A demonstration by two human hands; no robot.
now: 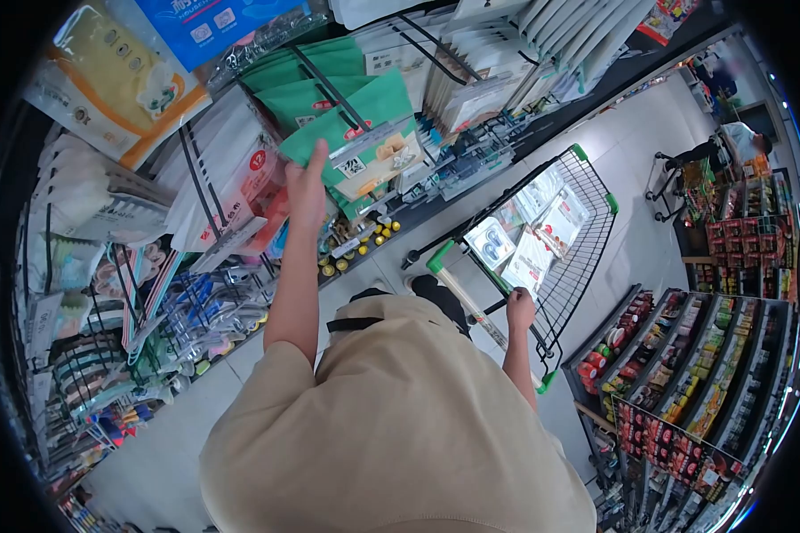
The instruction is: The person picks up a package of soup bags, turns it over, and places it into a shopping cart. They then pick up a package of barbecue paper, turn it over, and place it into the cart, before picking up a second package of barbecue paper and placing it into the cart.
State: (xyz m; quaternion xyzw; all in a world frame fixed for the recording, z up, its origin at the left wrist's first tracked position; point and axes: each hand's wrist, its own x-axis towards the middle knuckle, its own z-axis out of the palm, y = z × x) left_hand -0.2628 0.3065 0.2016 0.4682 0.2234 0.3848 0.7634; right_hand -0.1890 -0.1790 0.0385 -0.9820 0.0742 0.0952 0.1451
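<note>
My left hand [306, 191] reaches up to the hanging goods, its thumb or finger pressed on the front of a green package [375, 153] that hangs from a black hook. The rest of its fingers are hidden behind the package edge. White packages with red print [231, 178] hang just left of that hand. My right hand [521, 309] is closed, resting by the near side of a shopping cart [578, 266]; what it holds, if anything, is too small to name. Several flat packages, one of them white [526, 266], lie inside the cart.
A yellow and white package [120, 84] hangs at the upper left. Shelves of packaged food [693, 355] stand at the right. Another cart [671, 178] and a person [740, 140] are farther off at the upper right. Tiled floor [631, 133] runs between the shelves.
</note>
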